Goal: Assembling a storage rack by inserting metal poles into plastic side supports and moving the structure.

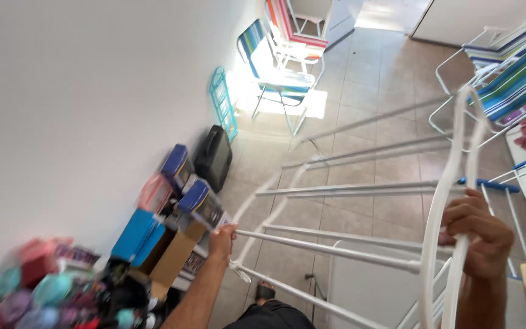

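While wrapped shut around end of white drying rack [360, 189], gripped its rails: left hand [221, 237] fingers curled on thin rod, right hand [479, 234] fingers clenched round curved side frame.

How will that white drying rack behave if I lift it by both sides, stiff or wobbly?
Probably light: the rack is thin white tubing with open gaps. Likely a bit wobbly, since its long rails span wide between the left hand and right hand. It seems awkward rather than heavy, and apt to swing toward the chairs.
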